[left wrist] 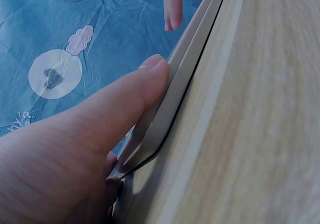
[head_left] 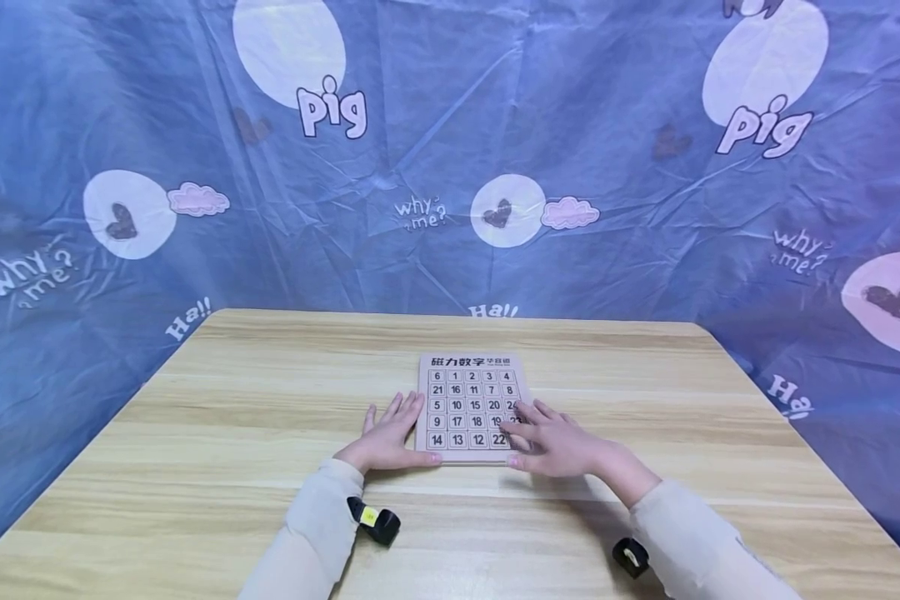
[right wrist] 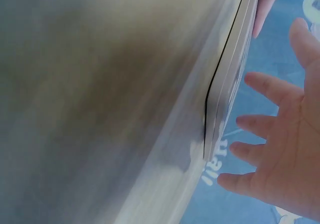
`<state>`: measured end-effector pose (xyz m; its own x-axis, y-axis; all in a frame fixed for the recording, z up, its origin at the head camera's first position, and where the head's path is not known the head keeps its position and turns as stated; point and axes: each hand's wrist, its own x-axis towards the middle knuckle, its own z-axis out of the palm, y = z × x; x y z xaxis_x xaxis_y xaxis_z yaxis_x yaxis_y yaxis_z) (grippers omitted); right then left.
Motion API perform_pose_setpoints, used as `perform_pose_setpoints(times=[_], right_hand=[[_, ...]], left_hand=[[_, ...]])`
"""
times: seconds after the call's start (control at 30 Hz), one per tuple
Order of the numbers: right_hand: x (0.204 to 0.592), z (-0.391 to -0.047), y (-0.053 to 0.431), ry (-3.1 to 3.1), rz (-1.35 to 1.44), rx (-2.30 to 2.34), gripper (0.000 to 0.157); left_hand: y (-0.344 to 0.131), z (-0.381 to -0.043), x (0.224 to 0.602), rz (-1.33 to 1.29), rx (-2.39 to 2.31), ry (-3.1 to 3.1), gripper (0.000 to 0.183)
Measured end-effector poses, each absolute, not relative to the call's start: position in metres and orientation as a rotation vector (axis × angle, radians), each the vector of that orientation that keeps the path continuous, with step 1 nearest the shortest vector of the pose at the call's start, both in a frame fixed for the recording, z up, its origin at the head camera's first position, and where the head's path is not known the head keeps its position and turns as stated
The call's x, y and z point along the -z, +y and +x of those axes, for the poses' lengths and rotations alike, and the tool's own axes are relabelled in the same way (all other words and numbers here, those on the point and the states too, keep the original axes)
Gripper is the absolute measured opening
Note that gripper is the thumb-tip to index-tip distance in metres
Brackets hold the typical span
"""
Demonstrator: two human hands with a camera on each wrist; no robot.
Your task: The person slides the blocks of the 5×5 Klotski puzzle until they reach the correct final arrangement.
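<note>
A pale number slide puzzle [head_left: 467, 414] lies flat on the table, with rows of black-numbered square tiles and dark printed characters along its far edge. My left hand [head_left: 386, 439] rests at its near left corner. The straight fingers lie along the left side, and the thumb [left wrist: 142, 83] touches the rim at the front. Over the near right part, my right hand [head_left: 558, 443] hovers with fingers spread, hiding some right-column tiles. In the right wrist view these fingers [right wrist: 262, 126] stand apart from the puzzle's edge [right wrist: 227, 78] and hold nothing.
The light wood-grain table [head_left: 217, 450] extends on all sides of the puzzle. Behind it and at both sides hangs a blue printed cloth [head_left: 390, 158]. Small black devices [head_left: 378, 523] sit at both wrists, over pale sleeves [head_left: 307, 533].
</note>
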<state>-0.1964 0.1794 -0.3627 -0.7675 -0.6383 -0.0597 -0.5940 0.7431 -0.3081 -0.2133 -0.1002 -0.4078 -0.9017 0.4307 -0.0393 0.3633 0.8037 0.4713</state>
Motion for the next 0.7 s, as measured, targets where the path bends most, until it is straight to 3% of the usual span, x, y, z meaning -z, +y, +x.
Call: perform_pose_setpoints(times=[0.37, 0.7], right_hand=[[0.366, -0.222, 0.185, 2.842, -0.742, 0.346, 0.069], [0.369, -0.224, 0.186, 2.840, -0.697, 0.335, 0.070]], left_hand=[[-0.101, -0.214, 0.409, 0.635, -0.693, 2.847, 0.102], [-0.101, -0.214, 0.407, 0.633, -0.699, 2.846, 0.102]])
